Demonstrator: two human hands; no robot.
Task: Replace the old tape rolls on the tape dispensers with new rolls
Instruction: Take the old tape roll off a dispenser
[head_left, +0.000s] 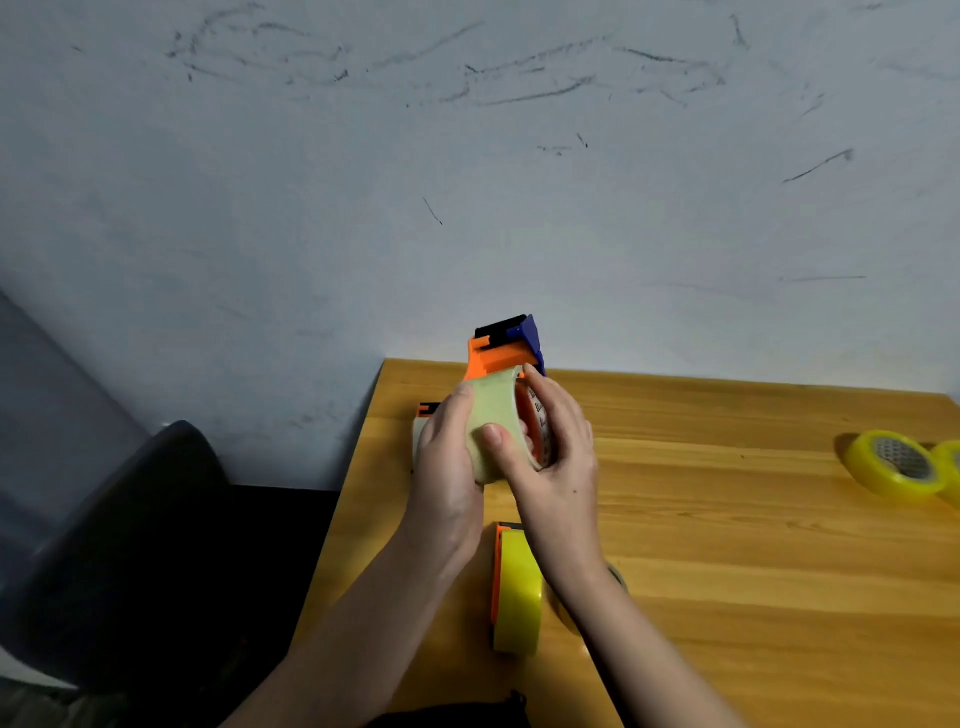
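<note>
Wooden tabletop (727, 519) set against a scuffed grey wall (467, 156); a dark rounded object (130, 545), too dim to identify, stands off the tabletop's left edge. Two yellow tape rolls (891, 465) lie at the far right, touching each other, the second cut by the frame edge. A second dispenser (514, 587), orange-framed and carrying a bright yellow roll, rests on the tabletop near the front edge, directly below the hands; the right forearm crosses in front of it and partly hides another roll (615, 577) behind. Held above the tabletop near its left rear corner is the orange dispenser (493, 358), with black and blue parts at its far end. It carries a pale, translucent greenish tape roll (493, 415). Left hand (447, 457) wraps the roll's left side, fingers curled round it. Right hand (556, 452) grips the roll's right face, thumb pressed on the outer band, fingers (540, 384) curved over the core's printed rim.
</note>
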